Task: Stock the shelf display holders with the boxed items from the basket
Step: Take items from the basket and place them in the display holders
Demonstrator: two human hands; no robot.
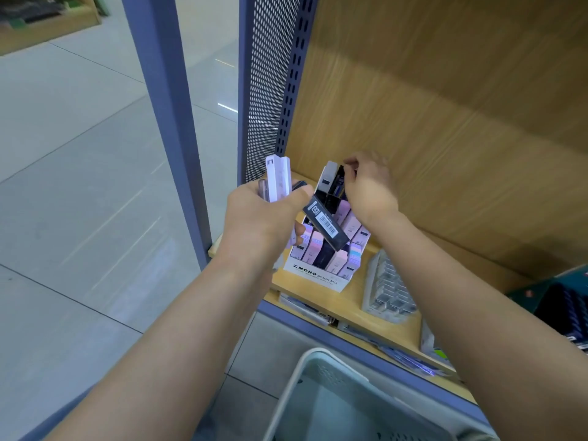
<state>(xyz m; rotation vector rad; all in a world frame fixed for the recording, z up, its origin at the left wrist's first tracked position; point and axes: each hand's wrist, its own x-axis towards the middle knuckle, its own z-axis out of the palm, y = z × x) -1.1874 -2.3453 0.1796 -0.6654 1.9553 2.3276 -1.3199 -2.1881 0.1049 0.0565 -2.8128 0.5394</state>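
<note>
White cardboard display holder (313,276) printed "MONO graph MG": standing near the left end of the light wooden shelf (350,300), holding stepped rows of slim pastel pink, lilac and black boxes (334,261), all leaning back.
Slim black box with white barcode label (327,226): lying tilted across the holder's middle rows, being gripped at its upper end by the left hand (257,218).
Slim white-and-lilac box (279,179): pointing upward in the same grip.
Black box in the back row (338,181): being pinched at its top by the right hand (369,189).
Pale grey perforated plastic basket (313,358): sitting below the shelf's front edge.
</note>
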